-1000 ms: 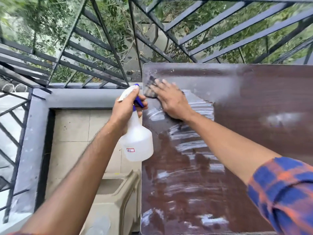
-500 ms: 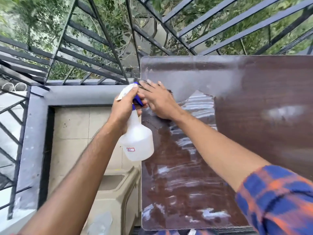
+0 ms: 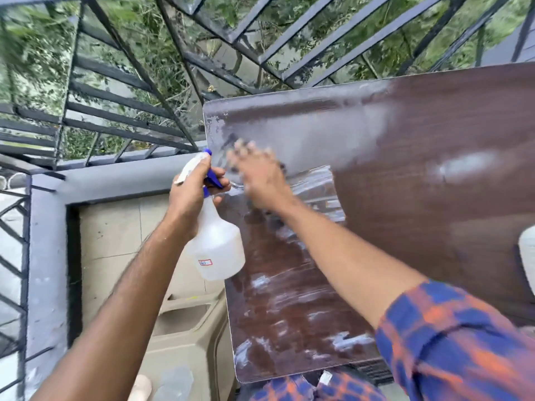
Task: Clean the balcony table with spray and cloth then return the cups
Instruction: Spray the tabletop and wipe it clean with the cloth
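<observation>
There's the dark cloth, up at the far left corner of the brown wood-grain bench. Only a smear of it shows past the fingers of the right hand, which lie stretched flat on it, all blur. The wet streaks cover the near left. The hazy dusty band runs along the far edge, rightward from that hand, so that looks like the way to sweep. The left hand grips the neck of the translucent white spray bottle with blue trigger, just off the bench's left edge. Cups? There's a white shape far right, but I can't tell.
</observation>
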### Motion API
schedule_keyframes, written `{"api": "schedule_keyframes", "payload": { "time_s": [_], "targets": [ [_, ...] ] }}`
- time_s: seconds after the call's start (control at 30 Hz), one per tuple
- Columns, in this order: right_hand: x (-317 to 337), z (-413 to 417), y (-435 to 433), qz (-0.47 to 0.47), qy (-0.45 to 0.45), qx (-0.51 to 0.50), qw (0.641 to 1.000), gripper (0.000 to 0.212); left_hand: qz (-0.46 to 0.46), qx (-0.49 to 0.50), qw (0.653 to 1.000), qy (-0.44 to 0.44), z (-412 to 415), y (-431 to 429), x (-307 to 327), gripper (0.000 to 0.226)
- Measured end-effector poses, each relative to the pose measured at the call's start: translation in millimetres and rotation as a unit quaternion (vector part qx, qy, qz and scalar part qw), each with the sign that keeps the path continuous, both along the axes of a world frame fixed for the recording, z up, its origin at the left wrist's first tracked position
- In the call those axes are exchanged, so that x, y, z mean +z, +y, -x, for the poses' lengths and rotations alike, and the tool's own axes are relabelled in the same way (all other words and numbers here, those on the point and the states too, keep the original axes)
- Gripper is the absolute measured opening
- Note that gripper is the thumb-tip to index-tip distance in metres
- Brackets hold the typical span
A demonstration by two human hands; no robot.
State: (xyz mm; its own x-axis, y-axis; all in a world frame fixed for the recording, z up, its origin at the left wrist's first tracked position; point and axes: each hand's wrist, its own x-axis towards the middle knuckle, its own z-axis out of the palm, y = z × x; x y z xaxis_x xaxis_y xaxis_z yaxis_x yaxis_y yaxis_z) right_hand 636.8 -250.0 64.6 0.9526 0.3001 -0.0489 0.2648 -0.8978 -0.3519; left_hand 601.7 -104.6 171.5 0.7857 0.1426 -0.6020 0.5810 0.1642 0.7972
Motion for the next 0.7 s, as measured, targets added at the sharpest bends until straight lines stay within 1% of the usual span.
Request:
{"api": "schedule_keyframes", "payload": {
  "time_s": [0.03, 0.07, 0.1, 0.17, 0.23, 0.27, 0.3, 0.37, 0.4, 0.43, 0.47, 0.53, 0.57, 0.6, 0.63, 0.7],
  "targets": [
    [0, 24, 4, -0.005, -0.006, 0.063, 0.998, 0.058, 0.001, 0.005, 1.0, -0.001, 1, -2, 1, 0.034],
    [-2, 44, 0, -0.014, -0.017, 0.101, 0.995, 0.055, 0.002, 0.01, 1.0, -0.002, 2, -4, 2, 0.033],
    [-5, 58, -11, -0.017, -0.026, 0.114, 0.993, 0.054, 0.004, 0.012, 1.0, -0.002, 4, -5, 3, 0.033],
    [-7, 67, -49, -0.003, -0.032, 0.079, 0.996, 0.055, 0.004, 0.003, 1.0, -0.001, 5, -8, 3, 0.032],
    [-9, 55, -100, 0.041, -0.045, -0.027, 0.998, 0.056, 0.002, -0.017, 1.0, -0.003, 9, -9, 2, 0.033],
    [-7, 43, -125, 0.062, -0.029, -0.102, 0.992, 0.056, 0.002, -0.022, 1.0, -0.007, 11, -8, 2, 0.033],
    [-2, 31, -144, 0.057, -0.009, -0.186, 0.981, 0.056, -0.002, -0.024, 1.0, -0.008, 13, -8, 2, 0.034],
    [5, 8, -150, 0.019, 0.033, -0.345, 0.938, 0.057, -0.014, -0.026, 1.0, -0.007, 19, -5, 4, 0.034],
    [7, 3, -134, 0.021, 0.041, -0.382, 0.923, 0.061, -0.018, -0.027, 0.999, -0.008, 22, -4, 5, 0.034],
    [9, 1, -110, 0.02, 0.033, -0.375, 0.926, 0.065, -0.024, -0.03, 0.999, -0.007, 24, -3, 5, 0.034],
    [9, 5, -82, 0.005, 0.02, -0.332, 0.943, 0.067, -0.031, -0.031, 0.999, -0.003, 29, -2, 7, 0.035],
    [3, 30, -24, -0.027, 0.008, -0.172, 0.985, 0.063, -0.039, -0.027, 0.999, 0.001, 38, -1, 11, 0.035],
    [0, 52, -1, -0.022, 0.004, -0.08, 0.997, 0.061, -0.038, -0.019, 0.999, -0.001, 42, -1, 13, 0.035],
    [-1, 76, 13, -0.015, 0.004, -0.005, 1.0, 0.058, -0.036, -0.013, 0.999, 0.0, 45, -1, 15, 0.037],
    [0, 99, 18, -0.02, -0.003, 0.046, 0.999, 0.056, -0.032, -0.006, 0.999, 0.002, 50, 0, 17, 0.038],
    [-4, 134, -3, -0.031, -0.007, 0.092, 0.995, 0.059, -0.031, -0.01, 0.999, 0.009, 58, 2, 18, 0.035]
  ]
}}
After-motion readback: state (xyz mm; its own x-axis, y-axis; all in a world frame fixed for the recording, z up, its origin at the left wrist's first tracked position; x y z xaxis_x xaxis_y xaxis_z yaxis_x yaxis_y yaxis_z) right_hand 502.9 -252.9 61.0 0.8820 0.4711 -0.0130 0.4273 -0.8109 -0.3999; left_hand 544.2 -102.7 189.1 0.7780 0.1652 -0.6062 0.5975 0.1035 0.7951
